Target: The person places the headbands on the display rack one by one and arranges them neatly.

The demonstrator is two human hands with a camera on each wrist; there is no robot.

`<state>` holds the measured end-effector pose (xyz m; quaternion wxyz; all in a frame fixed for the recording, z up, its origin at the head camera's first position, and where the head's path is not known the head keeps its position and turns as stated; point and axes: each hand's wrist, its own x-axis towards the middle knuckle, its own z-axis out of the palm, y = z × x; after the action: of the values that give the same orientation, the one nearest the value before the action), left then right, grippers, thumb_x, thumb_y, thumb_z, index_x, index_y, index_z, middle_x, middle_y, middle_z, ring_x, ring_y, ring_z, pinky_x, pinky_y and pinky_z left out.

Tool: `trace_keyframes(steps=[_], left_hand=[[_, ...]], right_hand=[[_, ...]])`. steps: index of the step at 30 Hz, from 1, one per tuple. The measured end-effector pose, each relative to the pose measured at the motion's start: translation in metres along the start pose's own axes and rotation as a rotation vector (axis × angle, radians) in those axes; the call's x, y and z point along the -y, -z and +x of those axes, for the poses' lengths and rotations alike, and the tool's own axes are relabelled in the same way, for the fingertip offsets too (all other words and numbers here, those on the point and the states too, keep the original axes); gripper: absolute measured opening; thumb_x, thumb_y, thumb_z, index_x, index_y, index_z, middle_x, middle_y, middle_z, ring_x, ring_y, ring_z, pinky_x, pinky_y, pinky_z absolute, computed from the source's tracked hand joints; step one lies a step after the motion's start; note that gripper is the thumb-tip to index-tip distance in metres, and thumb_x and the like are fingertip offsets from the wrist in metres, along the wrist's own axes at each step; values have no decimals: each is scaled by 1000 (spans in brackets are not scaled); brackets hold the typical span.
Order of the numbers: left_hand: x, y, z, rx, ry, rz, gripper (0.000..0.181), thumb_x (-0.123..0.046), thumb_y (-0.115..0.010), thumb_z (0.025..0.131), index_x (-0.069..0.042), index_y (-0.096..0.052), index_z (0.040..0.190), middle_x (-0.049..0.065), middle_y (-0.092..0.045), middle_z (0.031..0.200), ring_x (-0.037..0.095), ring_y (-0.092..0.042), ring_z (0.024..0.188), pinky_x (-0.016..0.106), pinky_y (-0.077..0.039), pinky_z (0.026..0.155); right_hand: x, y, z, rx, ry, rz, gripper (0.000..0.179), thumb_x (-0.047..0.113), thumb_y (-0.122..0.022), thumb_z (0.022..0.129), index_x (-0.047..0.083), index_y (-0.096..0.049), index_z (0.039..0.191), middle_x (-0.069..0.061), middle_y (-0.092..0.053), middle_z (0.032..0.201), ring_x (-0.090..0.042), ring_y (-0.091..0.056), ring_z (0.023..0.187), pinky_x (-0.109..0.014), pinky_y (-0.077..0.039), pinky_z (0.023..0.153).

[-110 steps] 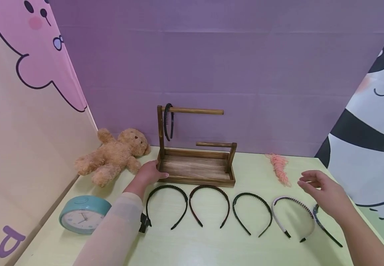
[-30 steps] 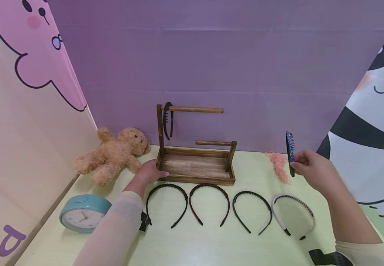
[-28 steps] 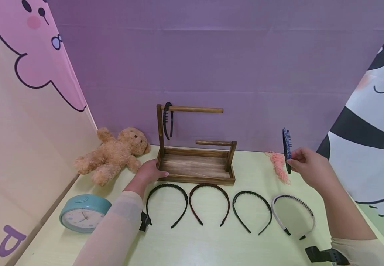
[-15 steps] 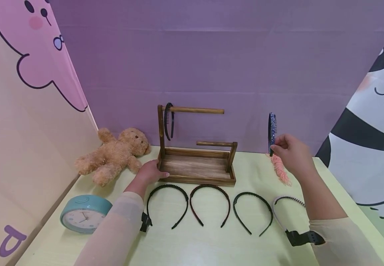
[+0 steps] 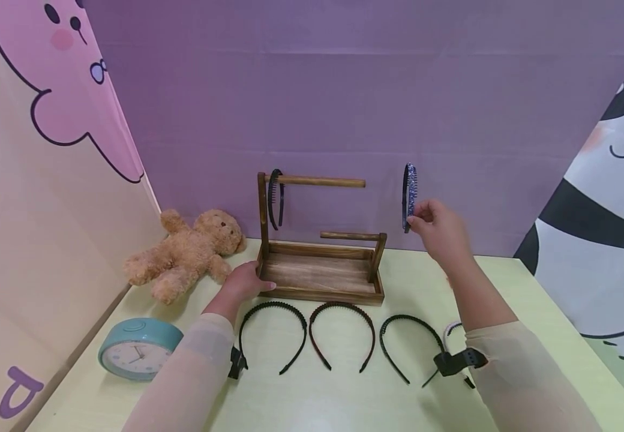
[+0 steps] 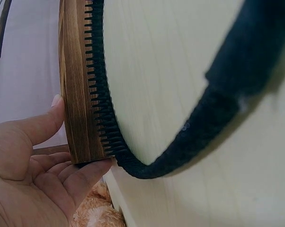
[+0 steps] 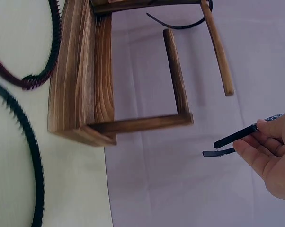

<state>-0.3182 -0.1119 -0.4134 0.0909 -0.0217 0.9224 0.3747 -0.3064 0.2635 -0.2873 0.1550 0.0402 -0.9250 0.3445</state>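
Observation:
My right hand pinches a glittery blue headband near one end and holds it upright in the air. It is to the right of the wooden rack's upper bar. In the right wrist view the headband's dark tips stick out past my fingers. My left hand grips the left end of the wooden rack, thumb over the front edge; the left wrist view shows thumb and fingers around the tray's corner. A black headband hangs on the upper bar, close to the post.
Along the table's front lie a black headband, a dark red one, a dark green one and a white one partly behind my right arm. A teddy bear and a teal clock stand left. The rack's lower bar is at right.
My right hand has picked the blue headband up from the table's right side and carried it up and left towards the rack. My left hand has stayed on the rack.

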Motion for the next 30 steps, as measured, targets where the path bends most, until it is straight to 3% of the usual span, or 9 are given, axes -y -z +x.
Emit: trace_keyframes(steps=[13,30], left_hand=[[1,-2,2,-11,-2,3,83,-29,-73,90,0,-28,153,20,-35,155,39,-32,143,52,-30,116],[3,-2,5,-15,6,17,84,-31,-74,88,0,-30,153,20,-37,154,38,-35,142,51,-31,115]], right_hand=[[30,-41,23,60,8,113,24,21,-54,102,3,-53,119,-17,-61,112,-33,-63,107,-45,-51,90],[66,-92,35,82,100,182,18,19,-59,100,5,-56,111,-12,-62,107,-27,-60,100,-38,-51,82]])
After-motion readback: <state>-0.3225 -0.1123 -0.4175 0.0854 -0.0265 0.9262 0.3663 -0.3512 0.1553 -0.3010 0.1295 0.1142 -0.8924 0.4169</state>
